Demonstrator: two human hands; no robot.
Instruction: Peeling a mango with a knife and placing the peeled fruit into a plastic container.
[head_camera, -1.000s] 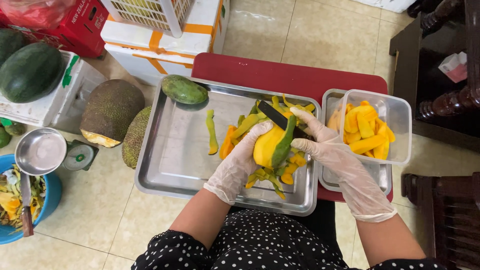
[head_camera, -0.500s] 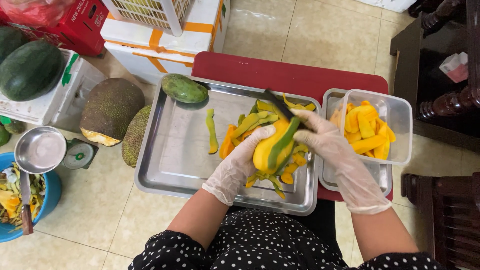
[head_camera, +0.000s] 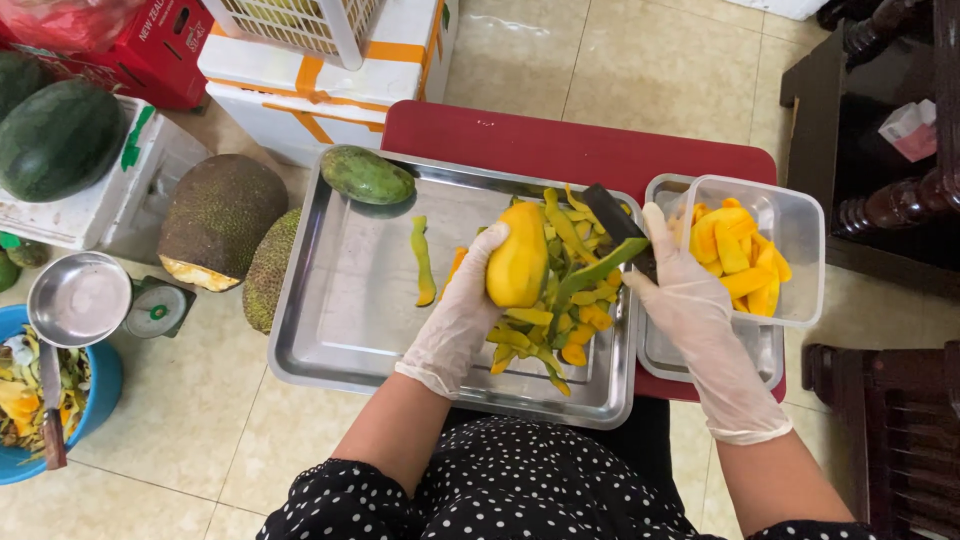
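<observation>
My left hand (head_camera: 458, 318), in a thin white glove, grips a peeled yellow mango (head_camera: 518, 265) upright over a big steel tray (head_camera: 350, 330). My right hand (head_camera: 682, 300), also gloved, holds a dark knife (head_camera: 612, 215) just right of the mango, with a long green strip of peel (head_camera: 598, 270) hanging from the blade. A heap of green and yellow peelings (head_camera: 545, 335) lies under the mango. A whole green mango (head_camera: 366, 175) rests in the tray's far left corner, and one loose peel strip (head_camera: 424, 262) lies mid-tray.
A clear plastic tub (head_camera: 800, 235) of yellow mango pieces sits in a smaller steel tray (head_camera: 700, 360) on the right. Both trays rest on a red stool (head_camera: 560, 140). Jackfruits (head_camera: 218, 215), watermelons (head_camera: 55, 140), a scale (head_camera: 80, 298), a blue bucket (head_camera: 95, 400) and dark wooden furniture (head_camera: 890, 200) surround it.
The knife has drawn away to the right, pulling a long green peel strip off the mango. My left hand has turned the mango more upright, showing more bare yellow flesh.
</observation>
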